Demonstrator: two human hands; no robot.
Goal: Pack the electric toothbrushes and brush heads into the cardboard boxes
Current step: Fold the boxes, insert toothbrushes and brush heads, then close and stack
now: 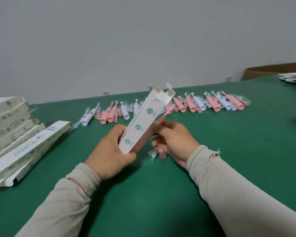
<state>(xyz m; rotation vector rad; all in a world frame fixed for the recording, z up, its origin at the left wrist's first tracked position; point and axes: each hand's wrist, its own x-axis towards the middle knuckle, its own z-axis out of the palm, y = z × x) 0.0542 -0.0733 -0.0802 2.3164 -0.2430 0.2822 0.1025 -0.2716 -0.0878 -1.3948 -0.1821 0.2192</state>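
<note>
Above the green table, I see the left hand with its grip clamped on an open-topped box, tilted; right hand pinches a pink toothbrush beside it. Toothbrush row behind; box stack left.

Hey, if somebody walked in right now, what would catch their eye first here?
Probably the white carton held tilted at centre, open end up, in the left hand, while the right hand holds a pink toothbrush beside it. Behind, a row of pink and white toothbrushes crosses the green table; stacked cartons lie left.
</note>
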